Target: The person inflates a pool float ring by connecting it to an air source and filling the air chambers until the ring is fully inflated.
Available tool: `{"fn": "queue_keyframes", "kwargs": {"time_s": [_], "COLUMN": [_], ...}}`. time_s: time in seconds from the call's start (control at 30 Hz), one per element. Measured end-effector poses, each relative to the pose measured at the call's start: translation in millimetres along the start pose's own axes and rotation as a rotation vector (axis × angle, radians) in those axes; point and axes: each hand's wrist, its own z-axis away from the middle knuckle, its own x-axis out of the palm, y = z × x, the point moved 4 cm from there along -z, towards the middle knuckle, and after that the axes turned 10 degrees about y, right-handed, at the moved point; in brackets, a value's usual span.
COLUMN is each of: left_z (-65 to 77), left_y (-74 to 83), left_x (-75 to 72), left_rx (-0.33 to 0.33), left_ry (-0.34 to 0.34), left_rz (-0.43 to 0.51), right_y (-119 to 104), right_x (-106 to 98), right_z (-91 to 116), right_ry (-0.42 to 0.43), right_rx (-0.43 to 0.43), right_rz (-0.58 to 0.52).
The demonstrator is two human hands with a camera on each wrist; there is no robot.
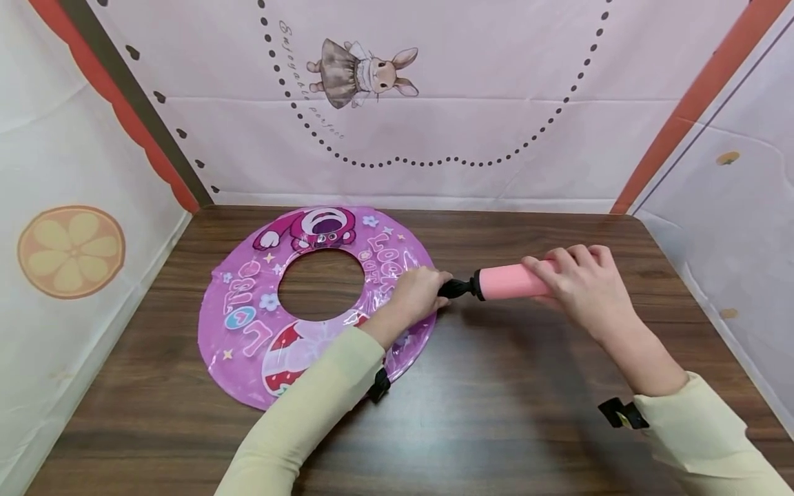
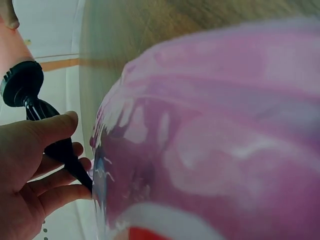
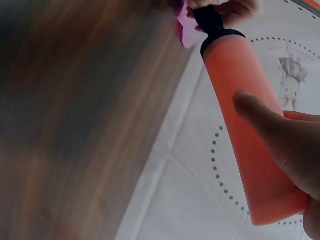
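Observation:
A purple swim ring (image 1: pixel 214 344) with a cartoon bear, flowers and letters lies on the table, its film shiny and wrinkled. At the ring's right edge my left hand (image 1: pixel 415 293) holds the tapering black end (image 2: pixel 61 149) of a pink hand pump (image 1: pixel 509 281) between thumb and fingers. In the left wrist view the tip of that black end meets the ring's edge; whether it sits inside a valve is hidden. My right hand (image 1: pixel 586 289) grips the pump's pink barrel (image 3: pixel 245 130) farther right, its thumb along the side. The pump lies roughly level, raised off the tabletop.
The dark wood table (image 1: pixel 496 427) carries the ring on its left half. A pale printed cloth (image 1: pixel 471 69) with a rabbit figure stands behind, and similar cloth walls (image 1: pixel 62 158) flank both sides. Black straps (image 1: pixel 622 413) sit at the sleeves.

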Motion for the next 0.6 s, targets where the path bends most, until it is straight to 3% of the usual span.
{"fn": "queue_keyframes", "kwargs": {"time_s": [0.27, 0.43, 0.6], "left_z": [-1.6, -2.2, -1.5], "left_y": [-2.8, -3.3, -4.2], "left_x": [-1.1, -2.1, -2.1], "left_rx": [0.008, 0.004, -0.016], "left_ry": [-0.007, -0.027, -0.044], "left_rz": [0.019, 0.014, 0.028], "right_y": [7.8, 31.0, 66.5], "right_x": [-6.5, -27.3, -59.2], "right_z": [4.3, 12.3, 26.2], "right_ry": [-0.042, -0.065, -0.092], "right_rx": [0.010, 0.053, 0.164], "right_rz": [-0.057, -0.082, -0.041]}}
